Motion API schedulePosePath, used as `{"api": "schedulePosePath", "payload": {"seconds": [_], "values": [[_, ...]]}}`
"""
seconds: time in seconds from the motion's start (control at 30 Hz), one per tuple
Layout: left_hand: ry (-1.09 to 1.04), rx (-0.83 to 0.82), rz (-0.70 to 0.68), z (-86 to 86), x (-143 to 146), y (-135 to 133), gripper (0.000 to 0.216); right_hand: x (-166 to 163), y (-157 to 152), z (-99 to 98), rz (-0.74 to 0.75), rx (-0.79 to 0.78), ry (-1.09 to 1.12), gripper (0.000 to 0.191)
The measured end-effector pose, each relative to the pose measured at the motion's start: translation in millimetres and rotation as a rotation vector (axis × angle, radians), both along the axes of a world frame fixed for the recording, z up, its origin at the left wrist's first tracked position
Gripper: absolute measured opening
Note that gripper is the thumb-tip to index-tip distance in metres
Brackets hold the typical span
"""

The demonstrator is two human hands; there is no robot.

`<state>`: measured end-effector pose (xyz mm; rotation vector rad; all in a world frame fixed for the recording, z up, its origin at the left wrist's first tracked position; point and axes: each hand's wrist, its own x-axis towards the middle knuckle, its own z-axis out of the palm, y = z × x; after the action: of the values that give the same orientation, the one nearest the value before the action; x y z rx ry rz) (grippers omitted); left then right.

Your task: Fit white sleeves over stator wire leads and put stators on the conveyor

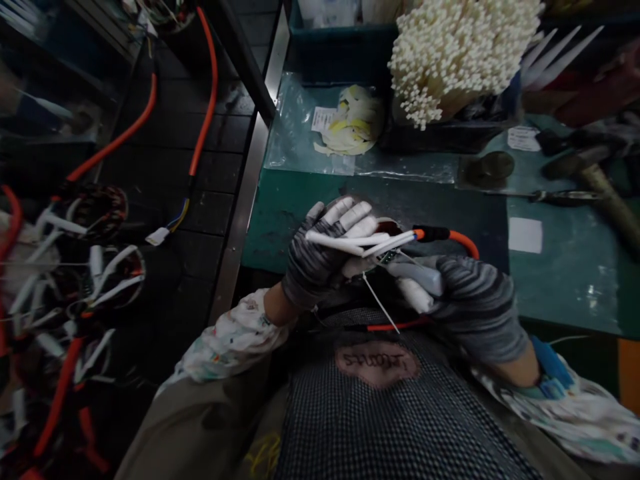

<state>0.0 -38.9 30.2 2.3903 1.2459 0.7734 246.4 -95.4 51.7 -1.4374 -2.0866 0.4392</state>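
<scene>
My left hand [333, 250], in a striped grey glove with white fingers, curls over a wire-wound stator [390, 227] held close to my apron. Most of the stator is hidden by my hands. White-sleeved leads [350, 241] cross in front of my left fingers and join an orange cable [464, 244] with a black section. My right hand [465, 303], gloved alike, is closed at the stator's right side with its fingertips near the leads. What it pinches is too small to make out. A thin white strand [381, 303] hangs down between my hands.
Several stators [113, 273] with white sleeves and orange cables stand to the left, past the metal table edge [240, 213]. A bunch of white-tipped pieces [460, 53] sits in a bin at the back. A hammer [605, 193] and a screwdriver [565, 197] lie right.
</scene>
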Motion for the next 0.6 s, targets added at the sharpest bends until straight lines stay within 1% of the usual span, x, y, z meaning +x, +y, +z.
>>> {"api": "schedulePosePath", "payload": {"seconds": [0.1, 0.17, 0.3, 0.4, 0.5, 0.6], "values": [[0.029, 0.009, -0.004, 18.9, 18, 9, 0.044, 5, 7, 1.7, -0.058, 0.076, -0.146, 0.037], [0.016, -0.007, -0.025, 28.7, 28, 18, 0.042, 5, 11, 4.1, -0.077, 0.088, -0.199, 0.045], [0.043, -0.032, -0.029, 39.1, 44, 38, 0.038, 5, 15, 10.2, -0.079, 0.075, -0.199, 0.039], [0.070, -0.042, -0.012, 42.8, 52, 49, 0.033, 9, 19, 9.9, -0.115, 0.119, -0.186, 0.036], [0.072, -0.081, -0.014, 47.9, 60, 58, 0.031, 14, 27, 1.6, -0.202, 0.201, -0.226, 0.034], [0.115, -0.154, -0.002, 54.0, 68, 68, 0.032, 18, 37, -10.0, -0.223, 0.255, -0.312, 0.034]]}}
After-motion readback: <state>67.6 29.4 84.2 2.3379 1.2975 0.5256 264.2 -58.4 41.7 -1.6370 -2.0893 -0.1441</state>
